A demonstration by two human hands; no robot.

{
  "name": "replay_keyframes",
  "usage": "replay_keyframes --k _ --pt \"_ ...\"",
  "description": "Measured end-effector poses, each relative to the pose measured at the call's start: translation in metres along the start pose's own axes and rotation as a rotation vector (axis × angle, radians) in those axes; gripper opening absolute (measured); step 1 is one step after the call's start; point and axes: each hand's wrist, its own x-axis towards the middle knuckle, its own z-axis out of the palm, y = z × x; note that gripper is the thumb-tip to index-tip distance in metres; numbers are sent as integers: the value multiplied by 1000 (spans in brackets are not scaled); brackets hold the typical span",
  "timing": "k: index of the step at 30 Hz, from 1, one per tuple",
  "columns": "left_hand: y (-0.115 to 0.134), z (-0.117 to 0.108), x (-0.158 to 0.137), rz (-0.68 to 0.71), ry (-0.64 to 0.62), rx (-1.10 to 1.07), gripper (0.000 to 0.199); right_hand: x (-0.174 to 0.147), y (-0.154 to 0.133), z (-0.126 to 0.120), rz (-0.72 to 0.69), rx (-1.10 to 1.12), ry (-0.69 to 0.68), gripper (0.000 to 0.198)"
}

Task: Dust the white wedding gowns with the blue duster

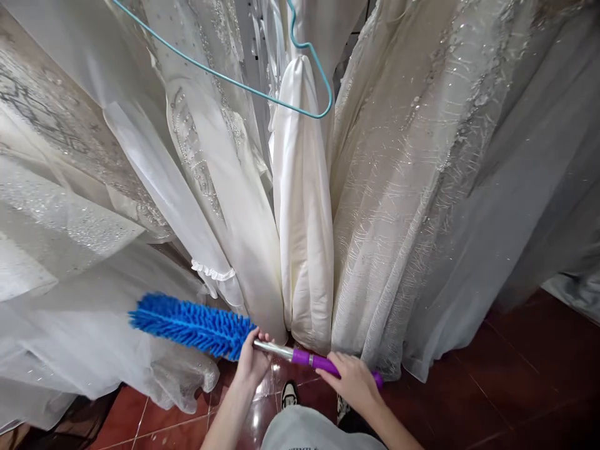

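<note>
A duster with a fluffy blue head (192, 325), a silver metal shaft and a purple handle (323, 362) lies across the space in front of my body. My left hand (254, 359) is closed around the shaft, right beside the blue fibres. Farther right, my right hand (351, 378) grips the purple handle, whose end shows past the fingers. The blue head points left, in front of the hem of a white tulle gown (117, 319). Straight ahead hangs a smooth ivory satin gown (307, 250), beyond both hands.
Beaded white gowns (220, 162) hang on the left, and a sparkling embroidered gown (403, 206) hangs on the right. A turquoise hanger (225, 78) crosses the upper middle. Dark red floor tiles (510, 356) lie below, with my shoe (289, 394) on them.
</note>
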Motion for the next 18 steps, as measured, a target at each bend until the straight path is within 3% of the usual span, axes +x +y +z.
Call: replay_keyframes --k 2,4,7,9,11,13,16,18 --pt "9 43 -23 131 -183 -16 15 16 7 -32 -46 29 107 36" --pt "8 85 -29 284 -332 -20 11 29 11 -55 -33 78 114 35" --pt "-10 128 -4 319 -427 8 19 36 20 -65 34 93 -7 34" --pt "-33 133 24 310 -387 15 23 27 33 -58 88 52 -67 36" --pt "-66 117 50 326 -309 26 23 8 55 -43 120 45 -127 36" --pt "-110 84 67 232 -211 51 22 -21 83 -26 147 73 -223 35" --pt "-182 19 71 -90 -13 47 10 -68 123 -2 222 110 -394 33" --pt "-221 -19 65 -262 139 35 22 -89 141 6 244 136 -496 26"
